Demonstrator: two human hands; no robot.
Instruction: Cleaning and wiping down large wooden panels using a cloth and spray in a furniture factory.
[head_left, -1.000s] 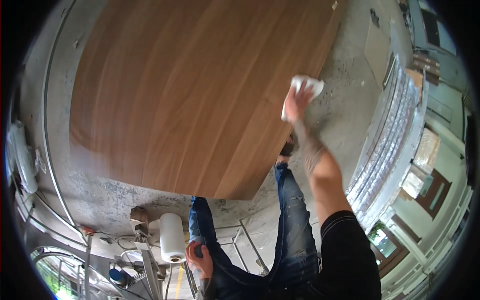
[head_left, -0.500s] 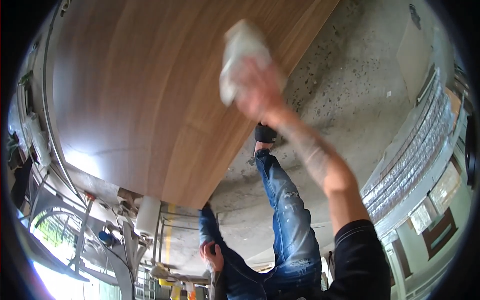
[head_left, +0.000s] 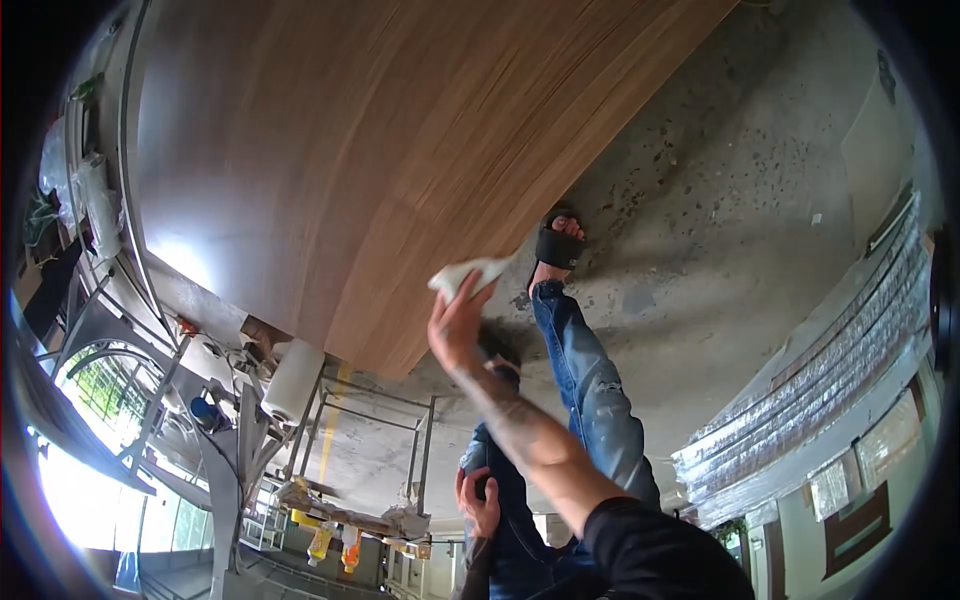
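Observation:
My right hand [head_left: 458, 325] is closed on a folded white cloth [head_left: 468, 273]. The cloth lies over the wood-grain board [head_left: 330, 200], close to its near right edge. Down at the lower middle, my left hand [head_left: 480, 505] rests on my left leg, which is in blue jeans. Its fingers are curved and apart. A small dark patch shows between thumb and fingers, and I cannot make out whether it is shadow or a thing. The large brown board fills the upper left.
Foil-like wrapped stacks [head_left: 810, 390] stand at the right. A metal frame [head_left: 425, 455] and a white roll [head_left: 294, 380] are beyond the board's near corner, with yellow and orange bottles [head_left: 350, 553] below. My sandalled foot [head_left: 558, 245] is on the stained concrete floor [head_left: 690, 220].
My right hand has drawn the cloth back toward me and a little left along the board's edge. The view has shifted slightly. My left hand stays on my leg.

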